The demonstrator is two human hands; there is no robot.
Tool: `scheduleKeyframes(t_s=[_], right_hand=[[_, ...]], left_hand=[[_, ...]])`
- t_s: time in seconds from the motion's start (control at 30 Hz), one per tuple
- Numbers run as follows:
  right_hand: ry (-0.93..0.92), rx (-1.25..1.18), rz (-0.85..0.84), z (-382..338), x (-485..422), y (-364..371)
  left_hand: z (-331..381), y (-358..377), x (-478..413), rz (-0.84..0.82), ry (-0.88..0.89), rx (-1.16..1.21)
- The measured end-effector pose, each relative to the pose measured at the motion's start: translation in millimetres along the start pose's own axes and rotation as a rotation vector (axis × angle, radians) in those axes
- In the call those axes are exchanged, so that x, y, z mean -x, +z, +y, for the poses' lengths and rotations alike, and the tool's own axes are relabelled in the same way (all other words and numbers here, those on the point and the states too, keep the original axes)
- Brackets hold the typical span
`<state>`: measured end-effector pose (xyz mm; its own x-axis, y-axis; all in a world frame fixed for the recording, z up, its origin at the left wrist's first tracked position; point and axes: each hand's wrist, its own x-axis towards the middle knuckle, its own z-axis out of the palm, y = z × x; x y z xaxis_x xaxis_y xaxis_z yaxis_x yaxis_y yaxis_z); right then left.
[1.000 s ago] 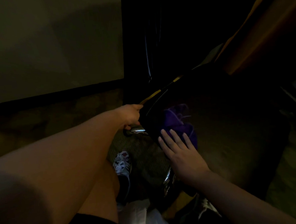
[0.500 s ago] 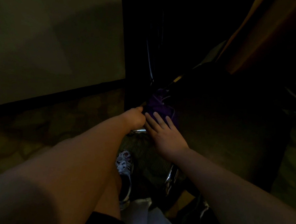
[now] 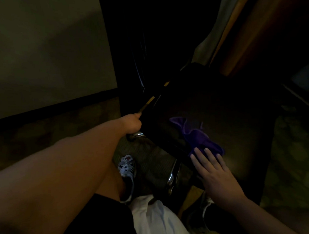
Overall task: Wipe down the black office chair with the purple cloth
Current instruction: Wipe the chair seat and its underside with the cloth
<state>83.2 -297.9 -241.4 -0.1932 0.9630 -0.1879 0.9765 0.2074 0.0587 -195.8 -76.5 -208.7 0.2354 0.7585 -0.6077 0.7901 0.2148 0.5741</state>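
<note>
The black office chair (image 3: 221, 117) fills the dim middle of the head view, its dark surface tilted toward me. A crumpled purple cloth (image 3: 195, 134) lies on that surface. My right hand (image 3: 214, 172) lies flat with fingers spread, its fingertips pressing the near end of the cloth against the chair. My left hand (image 3: 130, 123) is closed around the chair's left edge, just above a shiny chrome part (image 3: 138, 134). Much of the chair is lost in shadow.
A pale wall (image 3: 44, 51) with a dark baseboard stands to the left. Patterned carpet (image 3: 148, 160) lies below, with my sneaker (image 3: 126, 165) on it. A chrome chair leg (image 3: 173, 176) shows near my right hand. Wooden furniture (image 3: 249, 31) rises at the upper right.
My right hand has slid the cloth from the chair's left edge, beside my left hand, down and to the right across the surface. My left hand has kept its grip.
</note>
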Motion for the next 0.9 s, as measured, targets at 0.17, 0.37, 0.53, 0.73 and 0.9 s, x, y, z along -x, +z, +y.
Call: scheduleKeyframes(t_s=[0.17,0.37,0.53,0.73,0.9], right_hand=[[0.045,0.037,-0.011,9,17,-2],[0.064,0.014,-0.050,3,2,2],[-0.029,-0.062,0.024,-32,-45,-5],[-0.230,-0.086,0.050,-73,-118,-27],[-0.388,-0.220,0.031,-79,-166,-42]], left_hand=[[2,12,10,0.010,-0.003,0.030],[10,20,32,0.011,-0.030,0.044],[12,25,34,-0.014,-0.036,0.151],[16,24,41,-0.049,-0.107,0.198],[18,15,34,0.010,-0.111,0.259]])
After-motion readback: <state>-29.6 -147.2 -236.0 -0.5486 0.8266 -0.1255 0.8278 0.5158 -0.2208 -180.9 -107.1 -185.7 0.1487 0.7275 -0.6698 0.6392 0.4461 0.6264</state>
